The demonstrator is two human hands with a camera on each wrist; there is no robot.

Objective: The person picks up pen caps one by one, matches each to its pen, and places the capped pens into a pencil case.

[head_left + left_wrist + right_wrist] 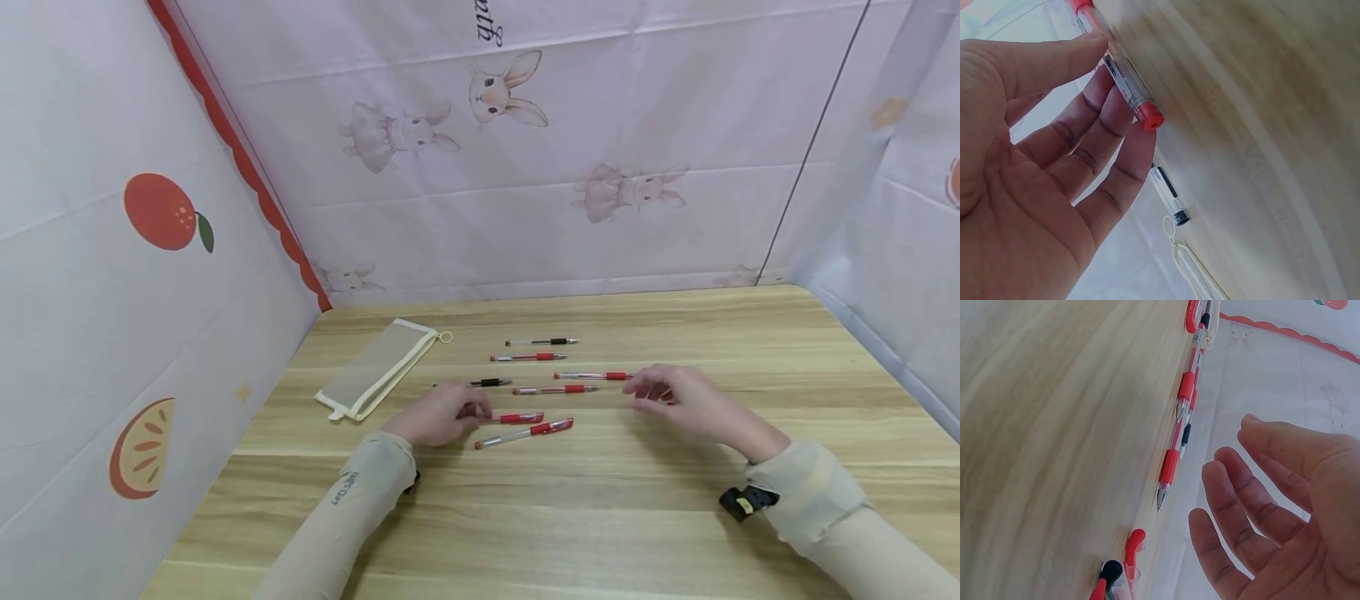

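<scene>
My left hand (441, 413) pinches the rear part of a red gel pen (1130, 87) between thumb and fingers; its red clip end (531, 417) points right. Just in front of that hand lies another red gel pen (517, 434), its cap on. A black gel pen (491, 382) is partly hidden behind the left hand. My right hand (693, 404) hovers over the table, fingers loosely bent and holding nothing in the right wrist view. Close to its fingertips is the tip end of an uncapped red gel pen (592, 376). Red and black pen caps (1111, 570) lie below this hand.
A pale mesh zip pouch (378, 367) with a ring pull lies at the back left of the wooden table (555, 517). Beyond the hands lie more uncapped pens: a black one (542, 342) and two red ones (528, 357). Printed cloth walls (525, 242) enclose the table.
</scene>
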